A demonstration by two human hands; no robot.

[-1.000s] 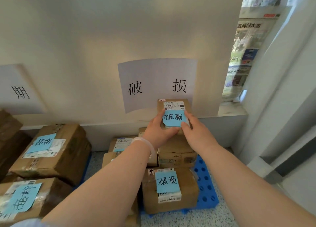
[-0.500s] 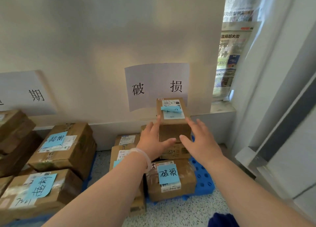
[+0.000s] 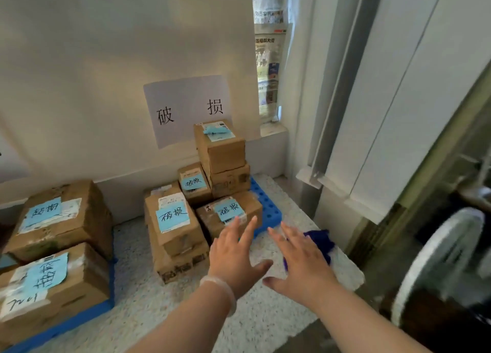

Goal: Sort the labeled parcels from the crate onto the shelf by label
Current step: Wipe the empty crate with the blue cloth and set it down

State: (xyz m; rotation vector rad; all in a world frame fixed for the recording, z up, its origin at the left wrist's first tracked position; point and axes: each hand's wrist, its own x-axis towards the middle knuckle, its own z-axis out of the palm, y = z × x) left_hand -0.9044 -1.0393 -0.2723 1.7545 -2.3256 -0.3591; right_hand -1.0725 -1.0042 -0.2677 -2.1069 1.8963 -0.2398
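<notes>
Hands (image 3: 235, 257) hover, fingers spread, before parcels (image 3: 175, 235) tagged 破损 under 破损 sign (image 3: 186, 95).

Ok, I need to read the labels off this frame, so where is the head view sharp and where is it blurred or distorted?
Head view: the wall sign and the blue notes on the lower parcels are sharp. The crumpled note on the top parcel is unreadable. The pale round object at right is motion-smeared. The grey frame leans from the wide lens. There is no glare on the labels.
</notes>
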